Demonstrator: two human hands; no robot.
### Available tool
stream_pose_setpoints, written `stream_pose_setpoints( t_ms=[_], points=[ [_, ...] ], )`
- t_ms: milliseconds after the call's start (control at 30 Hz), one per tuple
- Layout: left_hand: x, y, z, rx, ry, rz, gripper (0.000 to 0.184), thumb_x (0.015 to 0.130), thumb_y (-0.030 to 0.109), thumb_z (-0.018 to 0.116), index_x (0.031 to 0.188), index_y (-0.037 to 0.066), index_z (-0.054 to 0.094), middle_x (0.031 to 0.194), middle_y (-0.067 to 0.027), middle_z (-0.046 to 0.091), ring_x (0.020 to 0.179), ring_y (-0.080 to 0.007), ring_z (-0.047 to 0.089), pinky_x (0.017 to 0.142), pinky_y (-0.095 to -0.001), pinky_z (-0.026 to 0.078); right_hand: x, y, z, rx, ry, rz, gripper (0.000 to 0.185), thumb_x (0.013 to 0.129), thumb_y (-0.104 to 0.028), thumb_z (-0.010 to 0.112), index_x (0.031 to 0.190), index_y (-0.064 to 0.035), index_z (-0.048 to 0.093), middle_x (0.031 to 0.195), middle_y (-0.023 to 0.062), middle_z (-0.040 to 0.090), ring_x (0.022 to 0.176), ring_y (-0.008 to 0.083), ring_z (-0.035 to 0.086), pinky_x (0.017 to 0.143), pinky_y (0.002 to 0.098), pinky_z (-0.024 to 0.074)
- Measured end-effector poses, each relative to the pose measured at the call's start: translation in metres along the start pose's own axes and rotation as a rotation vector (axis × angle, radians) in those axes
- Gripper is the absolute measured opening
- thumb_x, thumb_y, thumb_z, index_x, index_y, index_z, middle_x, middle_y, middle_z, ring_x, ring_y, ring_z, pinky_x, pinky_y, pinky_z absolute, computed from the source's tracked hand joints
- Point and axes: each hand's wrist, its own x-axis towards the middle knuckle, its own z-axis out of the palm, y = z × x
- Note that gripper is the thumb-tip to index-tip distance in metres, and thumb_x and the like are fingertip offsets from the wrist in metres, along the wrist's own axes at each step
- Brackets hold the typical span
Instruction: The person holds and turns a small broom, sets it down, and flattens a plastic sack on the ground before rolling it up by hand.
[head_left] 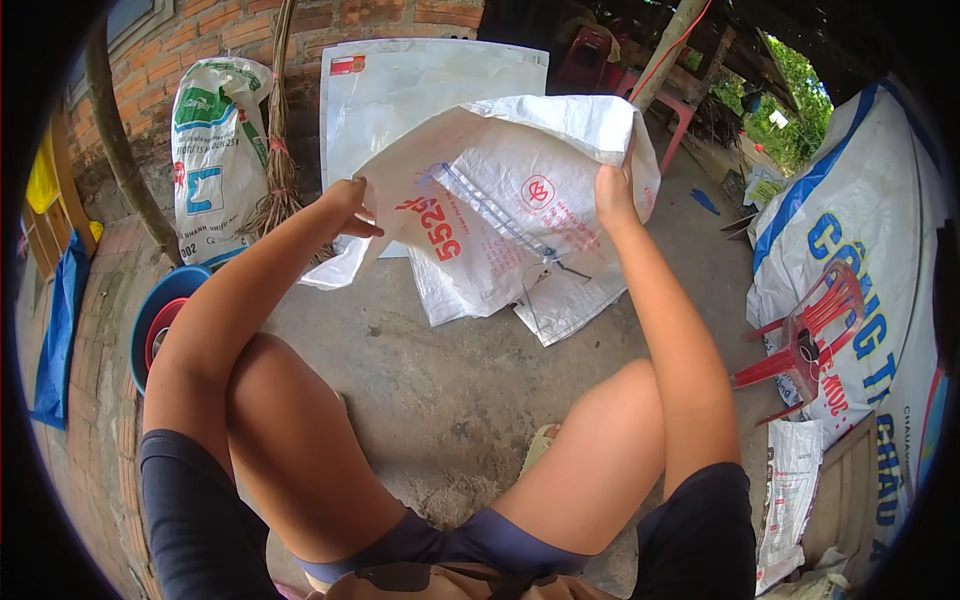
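A white woven sack (400, 155) is spread between my hands, its upper edge folded over and raised off the floor. My left hand (350, 207) holds its left edge, some fingers partly extended beside the material. My right hand (615, 188) grips the upper right edge, thumb pressed on the folded rim. Just below, a printed white sack (465, 265) with red figures and a round red mark reaches down to the concrete; where it meets the raised material is hard to tell. A dark cord or strap (570, 270) lies across its lower part.
Behind stands a large white board (350, 110) by a brick wall. A filled sack (215, 160) and a stick bundle (280, 150) are at left, near a blue basin (140, 335). At right are a red chair (815, 330) and a big printed tarp (840, 220).
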Motion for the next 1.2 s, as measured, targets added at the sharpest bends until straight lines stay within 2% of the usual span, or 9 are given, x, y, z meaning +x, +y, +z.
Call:
stream_pose_setpoints(
  t_ms=[167,300,367,433,733,833,967,1100,1200],
  points=[
    [-0.023,0.021,0.009,-0.895,0.247,0.598,0.039,0.093,0.014,0.030,0.131,0.008,0.033,0.121,-0.0188,0.045,0.097,-0.0274,0.057,0.085,-0.0297,0.049,-0.071,-0.069,0.103,-1.188,0.464,-0.733,0.051,0.087,-0.028,0.040,0.130,-0.0011,0.034,0.133,0.0208,0.035,0.124,0.0334,0.033,0.100,0.0338,0.0277],
    [-0.036,0.031,-0.001,-0.348,0.551,1.116,0.049,0.078,-0.008,0.029,0.122,0.007,0.047,0.123,-0.0170,0.043,0.114,-0.0260,0.043,0.099,-0.0320,0.029,-0.072,-0.076,0.097,-0.962,0.552,-0.306,0.040,0.084,-0.023,0.040,0.119,-0.0047,0.047,0.102,0.0190,0.057,0.095,0.0362,0.055,0.083,0.0394,0.0429],
    [-0.053,0.036,-0.005,0.096,0.725,1.378,0.055,0.070,-0.012,0.033,0.120,0.006,0.047,0.125,-0.0206,0.040,0.116,-0.0330,0.038,0.102,-0.0348,0.026,-0.060,-0.068,0.076,-0.003,0.537,0.506,0.030,0.085,-0.025,0.040,0.105,-0.0066,0.053,0.082,0.0140,0.056,0.074,0.0276,0.056,0.067,0.0393,0.0474],
    [-0.067,0.038,0.001,0.268,0.762,1.451,0.056,0.068,-0.010,0.040,0.118,0.012,0.049,0.131,-0.0231,0.030,0.123,-0.0411,0.029,0.102,-0.0377,0.027,-0.066,-0.067,0.082,0.238,0.547,0.508,0.026,0.087,-0.029,0.039,0.095,-0.0082,0.053,0.077,0.0091,0.052,0.067,0.0183,0.051,0.058,0.0339,0.0479],
    [-0.036,0.023,0.007,0.346,0.682,1.226,0.029,0.081,0.006,0.042,0.110,0.010,0.047,0.128,-0.0185,0.031,0.113,-0.0380,0.040,0.088,-0.0394,0.041,-0.071,-0.074,0.105,0.619,0.572,0.394,0.040,0.092,-0.023,0.028,0.113,0.0085,0.038,0.112,0.0293,0.045,0.105,0.0388,0.050,0.088,0.0503,0.0459],
    [-0.053,0.035,0.012,-0.587,0.149,0.412,0.030,0.089,0.019,0.037,0.118,0.012,0.038,0.122,-0.0113,0.035,0.109,-0.0277,0.044,0.078,-0.0409,0.046,-0.064,-0.074,0.112,0.790,0.406,0.532,0.054,0.092,-0.033,0.029,0.129,0.0063,0.025,0.134,0.0322,0.023,0.127,0.0437,0.023,0.101,0.0578,0.0248],
    [-0.055,0.054,0.005,-0.807,-0.002,0.670,0.027,0.089,0.021,0.039,0.115,0.014,0.038,0.110,-0.0057,0.043,0.094,-0.0188,0.046,0.086,-0.0339,0.040,-0.063,-0.083,0.135,0.362,0.407,0.212,0.076,0.086,-0.060,0.026,0.138,-0.0060,0.011,0.141,0.0226,0.017,0.134,0.0348,0.008,0.105,0.0530,0.0042],
    [-0.086,0.060,-0.011,-0.248,0.299,1.251,0.026,0.084,0.014,0.038,0.108,0.005,0.041,0.103,-0.0131,0.045,0.100,-0.0208,0.044,0.092,-0.0281,0.032,-0.069,-0.101,0.141,-0.307,0.342,-0.431,0.055,0.088,-0.037,0.032,0.133,-0.0065,0.025,0.135,0.0151,0.030,0.127,0.0269,0.025,0.105,0.0414,0.0172],
    [-0.112,0.073,-0.029,0.318,0.604,1.862,0.021,0.080,0.012,0.043,0.098,0.001,0.043,0.132,-0.0275,0.031,0.116,-0.0335,0.040,0.096,-0.0342,0.029,-0.076,-0.116,0.139,-0.943,0.307,-0.976,0.041,0.084,-0.007,0.038,0.124,-0.0058,0.041,0.123,0.0154,0.047,0.118,0.0286,0.041,0.101,0.0324,0.0276]
  ],
)
